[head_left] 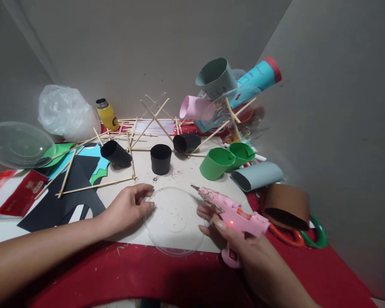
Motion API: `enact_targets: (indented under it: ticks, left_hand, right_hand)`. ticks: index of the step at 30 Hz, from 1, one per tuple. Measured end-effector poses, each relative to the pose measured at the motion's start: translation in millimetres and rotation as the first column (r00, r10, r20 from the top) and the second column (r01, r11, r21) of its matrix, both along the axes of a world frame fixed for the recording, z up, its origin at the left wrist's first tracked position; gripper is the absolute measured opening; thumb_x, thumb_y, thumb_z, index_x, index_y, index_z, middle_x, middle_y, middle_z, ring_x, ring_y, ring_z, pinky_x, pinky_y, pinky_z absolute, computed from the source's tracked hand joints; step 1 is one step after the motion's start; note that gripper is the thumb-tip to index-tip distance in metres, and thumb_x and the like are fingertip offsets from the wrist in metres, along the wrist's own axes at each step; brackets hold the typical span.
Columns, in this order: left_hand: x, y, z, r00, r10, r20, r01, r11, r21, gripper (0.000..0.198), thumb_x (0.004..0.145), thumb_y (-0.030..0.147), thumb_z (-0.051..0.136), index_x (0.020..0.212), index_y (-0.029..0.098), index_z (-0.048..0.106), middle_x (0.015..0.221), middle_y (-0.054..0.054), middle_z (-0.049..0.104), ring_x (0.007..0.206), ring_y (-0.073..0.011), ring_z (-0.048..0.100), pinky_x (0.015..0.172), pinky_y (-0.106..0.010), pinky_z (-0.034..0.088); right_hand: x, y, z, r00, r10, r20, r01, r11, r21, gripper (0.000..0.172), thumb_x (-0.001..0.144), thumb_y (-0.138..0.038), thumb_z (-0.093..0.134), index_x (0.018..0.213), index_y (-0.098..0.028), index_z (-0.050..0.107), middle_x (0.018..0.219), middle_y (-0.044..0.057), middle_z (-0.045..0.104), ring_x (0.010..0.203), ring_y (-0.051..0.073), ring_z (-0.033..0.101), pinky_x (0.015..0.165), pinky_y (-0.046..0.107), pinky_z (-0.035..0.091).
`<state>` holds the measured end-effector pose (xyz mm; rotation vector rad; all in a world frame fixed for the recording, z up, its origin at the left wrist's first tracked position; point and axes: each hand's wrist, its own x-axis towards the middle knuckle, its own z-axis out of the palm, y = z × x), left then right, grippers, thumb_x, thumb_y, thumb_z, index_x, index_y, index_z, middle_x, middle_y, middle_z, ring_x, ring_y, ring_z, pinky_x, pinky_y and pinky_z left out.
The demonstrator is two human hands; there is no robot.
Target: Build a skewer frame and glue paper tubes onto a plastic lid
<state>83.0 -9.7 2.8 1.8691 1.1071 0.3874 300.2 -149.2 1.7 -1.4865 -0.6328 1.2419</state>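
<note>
A clear round plastic lid is between my hands, over the white sheet near the table's front edge. My left hand pinches its left rim between thumb and fingers. In my right hand is a pink hot glue gun, its nozzle pointing left above the lid's right side and a small red light glowing on its body. The fingertips of that hand reach the lid's right rim; whether they press on it I cannot tell. Beyond the lid stands a short black paper tube, with a second black tube tilted to its left.
Green paper tubes, a grey-blue tube and a brown tube lie right, by scissors. Stick frames and black paper spread left, near another clear lid. A yellow bottle stands behind.
</note>
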Motion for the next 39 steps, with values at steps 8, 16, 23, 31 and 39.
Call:
enact_targets:
  ticks: [8, 16, 23, 31, 39]
  left_hand:
    - [4, 10, 2.8, 0.998, 0.018, 0.056, -0.007, 0.982, -0.188, 0.032, 0.077, 0.032, 0.064, 0.103, 0.013, 0.062, 0.068, 0.001, 0.056, 0.057, -0.0110, 0.050, 0.054, -0.025, 0.039]
    - [12, 6, 2.2, 0.976, -0.006, 0.218, 0.072, 0.952, -0.298, 0.026, 0.079, 0.037, 0.064, 0.073, 0.016, 0.049, 0.057, 0.007, 0.043, 0.050, -0.0057, 0.037, 0.047, -0.019, 0.028]
    - [33, 4, -8.9, 0.937, 0.144, 0.317, 0.000, 0.911, -0.412, 0.019, 0.085, 0.030, 0.059, 0.076, 0.018, 0.047, 0.048, 0.006, 0.052, 0.037, -0.0078, 0.046, 0.037, -0.018, 0.036]
    - [50, 8, 3.5, 0.827, 0.360, 0.432, -0.071, 0.828, -0.556, 0.015, 0.085, 0.017, 0.059, 0.076, 0.016, 0.047, 0.060, 0.000, 0.062, 0.043, -0.0097, 0.058, 0.037, -0.018, 0.042]
    - [47, -9, 5.3, 0.790, 0.384, 0.477, 0.041, 0.744, -0.667, 0.016, 0.082, 0.017, 0.064, 0.090, 0.014, 0.049, 0.076, -0.008, 0.070, 0.062, -0.0156, 0.069, 0.057, -0.024, 0.054]
  right_hand:
    - [3, 2, -6.3, 0.995, -0.020, -0.094, 0.023, 0.999, 0.035, 0.044, 0.076, -0.053, 0.072, 0.106, -0.021, 0.072, 0.125, 0.011, 0.066, 0.119, 0.031, 0.058, 0.100, 0.046, 0.049]
    - [5, 1, -8.1, 0.999, 0.009, -0.041, -0.008, 0.999, 0.032, 0.041, 0.079, -0.052, 0.069, 0.105, -0.021, 0.073, 0.123, 0.009, 0.067, 0.111, 0.029, 0.063, 0.098, 0.043, 0.051]
    - [19, 4, 28.5, 0.966, -0.008, 0.259, -0.012, 0.997, 0.077, 0.036, 0.085, -0.048, 0.060, 0.112, -0.026, 0.070, 0.120, 0.008, 0.069, 0.103, 0.029, 0.067, 0.079, 0.034, 0.059]
    - [33, 16, 26.6, 0.937, -0.049, 0.345, -0.026, 0.978, 0.208, 0.029, 0.082, -0.046, 0.063, 0.103, -0.027, 0.071, 0.112, 0.006, 0.071, 0.096, 0.029, 0.070, 0.067, 0.032, 0.058]
    - [27, 20, 16.6, 0.953, -0.157, 0.260, 0.088, 0.961, 0.261, 0.025, 0.084, -0.046, 0.064, 0.092, -0.024, 0.072, 0.102, 0.005, 0.072, 0.092, 0.025, 0.071, 0.076, 0.031, 0.057]
